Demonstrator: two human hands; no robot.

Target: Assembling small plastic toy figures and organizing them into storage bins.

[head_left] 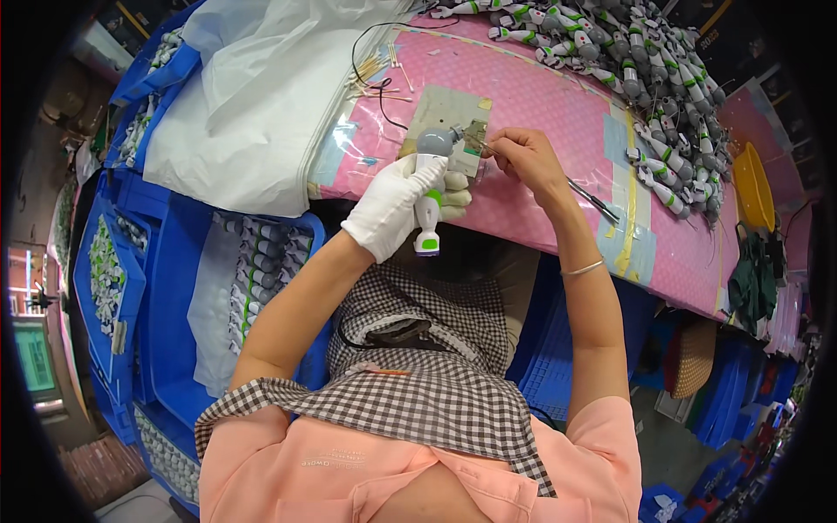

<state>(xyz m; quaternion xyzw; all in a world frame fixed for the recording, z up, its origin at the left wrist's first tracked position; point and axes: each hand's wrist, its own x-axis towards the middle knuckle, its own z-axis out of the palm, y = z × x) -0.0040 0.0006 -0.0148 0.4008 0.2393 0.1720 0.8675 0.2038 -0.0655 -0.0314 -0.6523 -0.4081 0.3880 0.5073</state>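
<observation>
Though part-hidden, device [427, 214] seemingly between fingers [456, 199].

- A small block of pale print [334, 463] stood on the chest of the salmon-pink shirt [296, 490], on the left side of the view. It ran in two short lines, the larger one below, and its lettering appeared upside down.
- A short number [709, 38] in pale digits stood on a dark surface at the upper right, just beyond the heap of grey-and-white devices [654, 96]. Its row slanted upward to the right.
- On the white, grey and green device [430, 212] in the gloved left hand [397, 199], any marking was too small to read.
- The heaped devices likewise showed no readable lettering.
</observation>
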